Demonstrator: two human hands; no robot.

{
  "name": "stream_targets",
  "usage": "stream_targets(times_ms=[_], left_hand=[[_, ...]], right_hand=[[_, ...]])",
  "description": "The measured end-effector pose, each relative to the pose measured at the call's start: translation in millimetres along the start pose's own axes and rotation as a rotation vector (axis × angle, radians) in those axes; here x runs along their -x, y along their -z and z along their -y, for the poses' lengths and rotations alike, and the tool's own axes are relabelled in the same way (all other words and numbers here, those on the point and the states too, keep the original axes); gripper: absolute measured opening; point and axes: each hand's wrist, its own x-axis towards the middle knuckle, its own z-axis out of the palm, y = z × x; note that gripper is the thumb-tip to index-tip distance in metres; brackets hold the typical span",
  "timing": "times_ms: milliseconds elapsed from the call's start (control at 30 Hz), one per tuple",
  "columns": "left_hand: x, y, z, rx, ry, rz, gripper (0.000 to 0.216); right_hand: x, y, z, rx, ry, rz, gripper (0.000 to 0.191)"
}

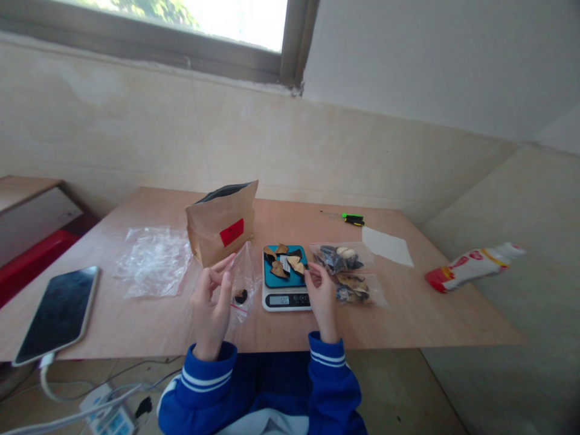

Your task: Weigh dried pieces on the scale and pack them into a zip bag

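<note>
My left hand [212, 301] is raised over the near edge of the wooden table [136, 326], fingers pinched on a small clear zip bag [243, 279] with a dark piece in its bottom. My right hand [321, 293] hovers at the right side of a small digital scale [286, 279], fingertips curled together near the brown and dark pieces [284, 261] lying on its blue platform; whether it holds one I cannot tell. An open brown paper pouch [222, 228] with a red label stands behind the left hand.
Filled clear bags [347, 272] lie right of the scale. A pile of clear bags [153, 260] lies at left, a phone [58, 313] on a cable at the near left edge. A green-handled screwdriver [351, 219], white paper [386, 246] and a red-white tube [473, 266] sit to the right.
</note>
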Motion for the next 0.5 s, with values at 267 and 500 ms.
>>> stream_targets(times_ms=[267, 500], left_hand=[[-1, 2, 2, -0.017, -0.032, -0.002, 0.025], [7, -2, -1, -0.120, -0.100, 0.147, 0.014]], right_hand=[[4, 16, 43, 0.022, 0.206, 0.018, 0.026], [39, 10, 126, -0.253, 0.337, 0.506, 0.024]])
